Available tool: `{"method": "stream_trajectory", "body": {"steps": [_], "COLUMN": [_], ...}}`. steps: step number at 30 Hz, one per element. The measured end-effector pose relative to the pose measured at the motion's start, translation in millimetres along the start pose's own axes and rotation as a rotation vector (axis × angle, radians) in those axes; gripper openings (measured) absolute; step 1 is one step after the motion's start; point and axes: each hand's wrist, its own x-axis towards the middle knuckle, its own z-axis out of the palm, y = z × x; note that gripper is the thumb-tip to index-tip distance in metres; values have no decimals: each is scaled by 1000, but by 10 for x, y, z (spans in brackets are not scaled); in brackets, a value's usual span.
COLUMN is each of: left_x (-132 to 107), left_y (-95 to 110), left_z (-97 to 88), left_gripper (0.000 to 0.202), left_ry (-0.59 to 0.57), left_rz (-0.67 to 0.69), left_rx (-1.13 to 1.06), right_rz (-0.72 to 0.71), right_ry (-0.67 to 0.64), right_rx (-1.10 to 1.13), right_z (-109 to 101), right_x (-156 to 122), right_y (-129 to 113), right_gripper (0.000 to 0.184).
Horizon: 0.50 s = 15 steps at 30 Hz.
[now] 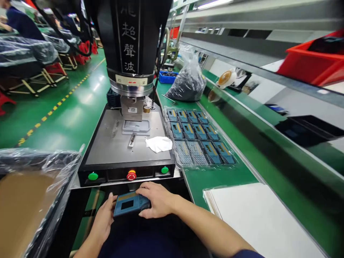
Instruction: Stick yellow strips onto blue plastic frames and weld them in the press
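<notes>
Head view: one blue case (127,203) is held in the air just in front of a black press (129,43).
Left hand (106,215): fingers against the case's left end, thumb pointing up.
Right hand (156,200): gripping the right end, thumb on the near side, fingers over the far edge.
Case: face up between both hands, below the front panel (113,174); dark window (127,204), tan strip along the far side.
Panel: green button (92,176) at left, green button (165,170) at right, red button (131,175) between.
Press: metal head (131,109) above a pale grey fixture (136,132), which sits on the metal plate (104,143).
Cloth (159,144): white, crumpled, on the plate's right side.
Tray (197,152): clear, on the green desk (199,184) to the right; ten blue cases lie in it, two near-left pockets showing bubbly plastic.
Bag (188,82): clear, full of dark bits, beyond the tray, near a blue bin (167,77).
Sheets (258,215): white, stacked on the desk, nearer than the tray.
</notes>
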Motion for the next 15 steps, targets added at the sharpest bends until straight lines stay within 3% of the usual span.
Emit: {"method": "stream_trajectory", "body": {"steps": [3, 7, 11, 15], "left_x": [184, 349, 362, 361], "left_y": [-135, -324, -363, -337], "left_z": [-98, -191, -214, -246], "left_gripper": [39, 31, 29, 25], "left_ry": [30, 29, 19, 10], "left_rz": [-55, -120, -117, -76], "left_rx": [31, 89, 70, 50], "right_rz": [-24, 78, 494, 917], "right_ry": [132, 486, 899, 977], "right_rx": [31, -24, -246, -360], "right_z": [-374, -801, -1019, -1088], "right_x": [-190, -493, -777, -990], "right_y": [-58, 43, 456, 896], "right_gripper": [68, 62, 53, 60]}}
